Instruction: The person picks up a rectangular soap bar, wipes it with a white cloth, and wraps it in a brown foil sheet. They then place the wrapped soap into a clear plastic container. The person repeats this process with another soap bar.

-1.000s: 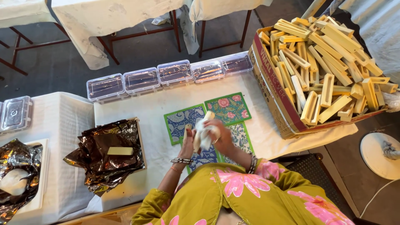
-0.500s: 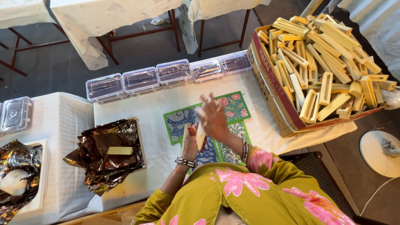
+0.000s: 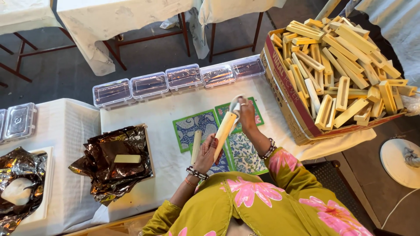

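Left hand [image 3: 208, 153] clasps wooden stick's [image 3: 225, 129] lower end | right hand [image 3: 246, 114] pinches white cloth [image 3: 236, 105] at top | stick seems light, rigid; hold ends.

I hold a long pale wooden block [image 3: 225, 130] tilted above the patterned tiles; a small white cloth [image 3: 236, 106] sits at its upper end.

Olive floral sleeves, beaded bracelets

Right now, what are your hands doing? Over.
Left hand grips wooden bar. Right hand rubs its top with cloth. Second bar lies beside, nothing blocking.
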